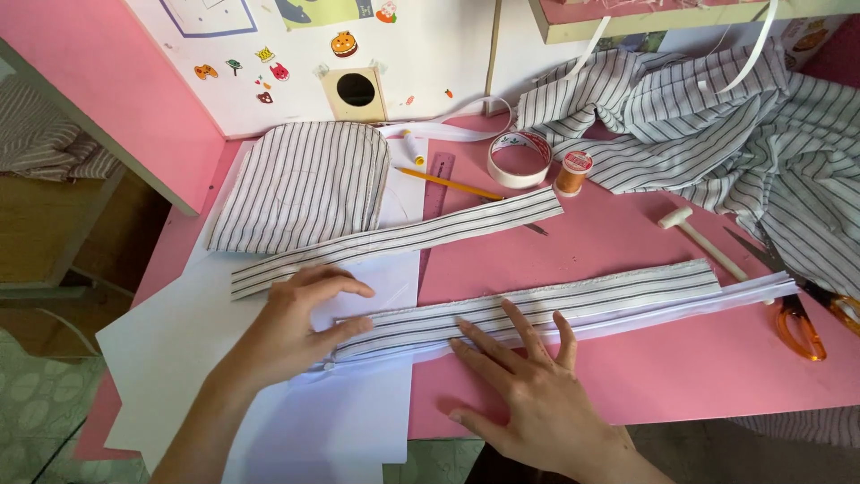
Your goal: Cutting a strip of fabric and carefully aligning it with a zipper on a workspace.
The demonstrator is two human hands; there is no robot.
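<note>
a sheet of white paper (179, 358) is seen under and to the left of the left hand (300, 323), whose fingers (345, 289) are curled loosely and pressed down at the left end of a long striped fabric strip (573, 300); nothing is gripped by them, the thumb being laid along the strip's near edge. just beyond these fingers a second striped strip (394, 240) is laid at a slant, and further beyond it a rounded striped fabric piece (305, 184) is seen. the right hand (528, 381) is held flat with its fingers (520, 324) spread wide, the tips resting on the middle of the long strip, which is stretched across the pink table (645, 358) with a white zipper tape (717, 300) showing along its near edge. beyond the right fingers a pencil (448, 184), a purple ruler (436, 184), a roll of tape (519, 159) and an orange thread spool (573, 172) are seen. further to the right a small white mallet (703, 240), orange-handled scissors (797, 314) and a heap of striped cloth (717, 125) are found.
</note>
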